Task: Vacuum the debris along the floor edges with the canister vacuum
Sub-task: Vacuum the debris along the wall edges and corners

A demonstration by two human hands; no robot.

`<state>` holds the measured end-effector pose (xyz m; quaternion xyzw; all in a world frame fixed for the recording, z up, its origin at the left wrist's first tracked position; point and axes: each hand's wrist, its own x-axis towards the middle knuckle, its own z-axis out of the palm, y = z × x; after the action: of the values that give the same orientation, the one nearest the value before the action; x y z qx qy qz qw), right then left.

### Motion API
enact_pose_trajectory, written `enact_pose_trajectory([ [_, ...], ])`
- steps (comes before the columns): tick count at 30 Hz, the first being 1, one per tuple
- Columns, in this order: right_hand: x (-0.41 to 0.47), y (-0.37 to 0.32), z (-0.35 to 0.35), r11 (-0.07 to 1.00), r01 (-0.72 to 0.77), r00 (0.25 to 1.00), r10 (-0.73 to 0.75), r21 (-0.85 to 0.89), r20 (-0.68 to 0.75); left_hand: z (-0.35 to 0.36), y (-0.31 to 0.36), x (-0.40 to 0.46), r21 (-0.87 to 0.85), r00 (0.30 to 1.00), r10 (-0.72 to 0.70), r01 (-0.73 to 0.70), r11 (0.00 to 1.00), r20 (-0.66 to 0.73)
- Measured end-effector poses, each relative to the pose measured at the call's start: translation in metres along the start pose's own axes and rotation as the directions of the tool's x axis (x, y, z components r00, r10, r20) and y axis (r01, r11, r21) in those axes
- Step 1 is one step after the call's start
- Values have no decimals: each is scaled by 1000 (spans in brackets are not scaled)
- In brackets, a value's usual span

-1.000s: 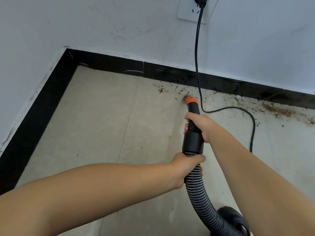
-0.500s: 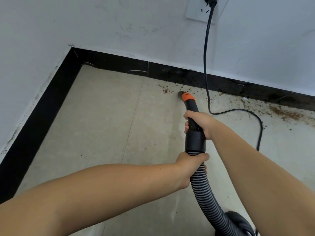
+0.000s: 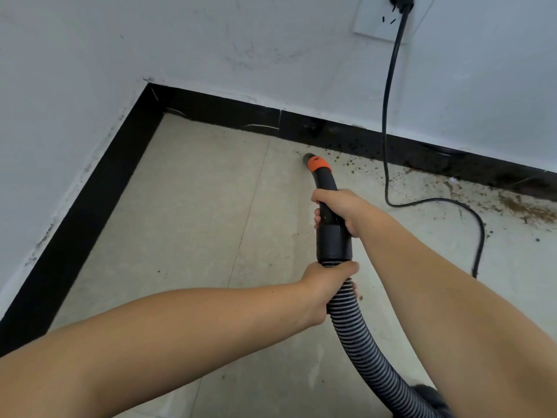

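I hold a black vacuum handle (image 3: 333,239) with an orange collar; its nozzle tip (image 3: 309,158) rests on the floor close to the black skirting (image 3: 229,113). My right hand (image 3: 340,211) grips the handle's upper part. My left hand (image 3: 327,286) grips the top of the ribbed grey-and-black hose (image 3: 358,339), which runs down to the black canister (image 3: 431,399), only partly in view at the bottom edge. Brown debris (image 3: 524,209) lies along the skirting to the right, with dark specks (image 3: 351,164) just right of the nozzle.
A black power cord (image 3: 388,116) hangs from a white wall socket (image 3: 388,19), loops over the floor right of the nozzle and passes behind my right forearm. White walls meet in a corner at upper left. Pale floor tiles (image 3: 187,218) spread to the left.
The nozzle has moved left along the skirting, over the spot where a small brown clump lay; that clump is no longer visible. Both hands keep their grip.
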<state>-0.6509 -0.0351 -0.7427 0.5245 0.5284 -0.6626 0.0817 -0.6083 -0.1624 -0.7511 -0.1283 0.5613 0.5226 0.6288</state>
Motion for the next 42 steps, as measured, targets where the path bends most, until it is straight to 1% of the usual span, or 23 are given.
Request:
enact_pose_trajectory([
  [3,-2,6,-19,997,-13,996,20,78,-87,6,2,2,67,998,-12,8,998,63],
  [6,-6,16,-47,985,-27,988,52,171,-143,20,-2,4,138,992,-35,18,990,122],
  [9,-8,22,-71,975,-53,982,90,216,-166,38,-6,4,156,987,-58,34,987,152],
  [12,-6,21,-83,970,-63,985,98,234,-141,49,-5,8,156,987,-53,29,987,151],
  [23,15,2,-59,992,-41,997,48,123,-59,35,9,18,78,997,-9,3,997,72],
  [29,19,-5,-43,995,-31,999,34,90,-28,25,13,20,67,999,4,-6,998,34],
  [36,25,-12,-20,1000,-15,1000,15,5,1,11,16,19,23,1000,14,-14,1000,-4],
  [42,28,-23,1,998,-1,999,4,-67,53,1,23,16,-26,999,26,-27,999,-19],
])
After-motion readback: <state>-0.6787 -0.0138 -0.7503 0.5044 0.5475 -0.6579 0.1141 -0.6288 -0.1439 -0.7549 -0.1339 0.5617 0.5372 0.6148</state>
